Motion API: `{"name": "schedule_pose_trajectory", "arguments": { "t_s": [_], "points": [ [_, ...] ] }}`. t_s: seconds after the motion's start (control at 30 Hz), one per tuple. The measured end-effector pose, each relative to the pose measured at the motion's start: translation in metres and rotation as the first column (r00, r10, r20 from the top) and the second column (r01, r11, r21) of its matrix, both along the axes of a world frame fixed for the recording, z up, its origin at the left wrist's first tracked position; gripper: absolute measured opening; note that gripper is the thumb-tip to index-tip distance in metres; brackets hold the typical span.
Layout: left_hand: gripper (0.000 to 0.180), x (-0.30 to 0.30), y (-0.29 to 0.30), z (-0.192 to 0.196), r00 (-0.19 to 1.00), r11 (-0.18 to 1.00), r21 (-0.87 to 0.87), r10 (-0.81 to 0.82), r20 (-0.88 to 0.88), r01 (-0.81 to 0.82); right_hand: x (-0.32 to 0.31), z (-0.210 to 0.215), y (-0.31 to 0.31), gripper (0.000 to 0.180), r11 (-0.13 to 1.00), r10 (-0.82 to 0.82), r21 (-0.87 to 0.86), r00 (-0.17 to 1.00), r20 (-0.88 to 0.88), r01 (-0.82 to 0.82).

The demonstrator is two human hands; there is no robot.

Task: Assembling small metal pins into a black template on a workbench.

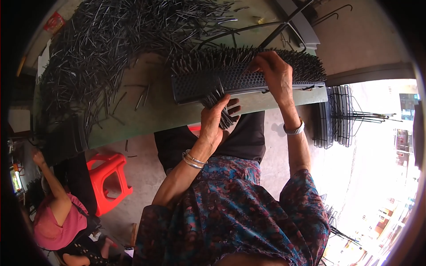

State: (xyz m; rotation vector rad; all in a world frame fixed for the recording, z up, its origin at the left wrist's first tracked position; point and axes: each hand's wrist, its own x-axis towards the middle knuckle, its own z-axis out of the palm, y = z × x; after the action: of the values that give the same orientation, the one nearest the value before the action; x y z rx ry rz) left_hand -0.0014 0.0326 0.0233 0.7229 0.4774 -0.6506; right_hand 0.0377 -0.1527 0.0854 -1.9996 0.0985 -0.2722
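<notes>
1. Fingers of the left hand (211, 119) are closed loosely around a bundle of thin dark strips (227, 120); the bundle is pressed across the palm by the thumb, while the other fingertips are spread beyond it.

2. Fingers of the right hand (278, 76) are bent and drawn together over the perforated holder (191, 88); whether a strip is pinched between them cannot be told.

3. The holder is set lengthwise along the near edge of the worktop (157, 111), in front of the body, presumably so that its whole length can be reached. Its far part is densely filled with upright strips (206, 61); bare rows of holes are left along the near side, where they are not screened from the wearer by the filled rows.

4. The bundle is held at the holder's near edge, its upper ends overlapping that edge in the view, probably to keep a supply close to the right hand. Loose strips (104, 48) are heaped farther off, on the left of the worktop.

5. The left forearm (179, 179) is angled inward and the palm is turned partly upward. The right forearm (299, 148) is extended forward, with the wrist flexed and the fingertips directed leftward, above the holes.
</notes>
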Motion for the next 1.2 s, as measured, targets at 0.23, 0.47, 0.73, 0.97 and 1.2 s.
{"name": "schedule_pose_trajectory", "arguments": {
  "t_s": [0.23,0.47,0.73,0.97,1.2],
  "points": [
    [0.024,0.001,-0.01,-0.013,0.993,0.987,-0.115,-0.114,-0.027,0.11,0.021,-0.014,-0.002,0.013,0.951,-0.145,-0.238,0.963,0.226,0.199],
    [0.023,0.002,-0.01,-0.02,0.992,0.981,-0.167,-0.107,-0.059,0.096,0.024,-0.013,-0.003,0.012,0.943,-0.076,-0.295,0.962,0.264,0.155],
    [0.021,0.003,-0.013,-0.02,0.99,0.98,-0.164,-0.125,-0.068,0.112,0.028,-0.019,-0.012,0.01,0.948,-0.058,-0.29,0.969,0.24,0.128],
    [0.02,0.003,-0.013,-0.019,0.985,0.98,-0.144,-0.153,-0.08,0.14,0.027,-0.029,-0.01,0.01,0.91,-0.056,-0.372,0.942,0.331,0.185],
    [0.024,0.0,-0.016,-0.02,0.983,0.97,-0.179,-0.176,-0.051,0.165,0.021,-0.035,-0.01,0.01,0.914,-0.059,-0.353,0.925,0.376,0.202]
  ]
}}
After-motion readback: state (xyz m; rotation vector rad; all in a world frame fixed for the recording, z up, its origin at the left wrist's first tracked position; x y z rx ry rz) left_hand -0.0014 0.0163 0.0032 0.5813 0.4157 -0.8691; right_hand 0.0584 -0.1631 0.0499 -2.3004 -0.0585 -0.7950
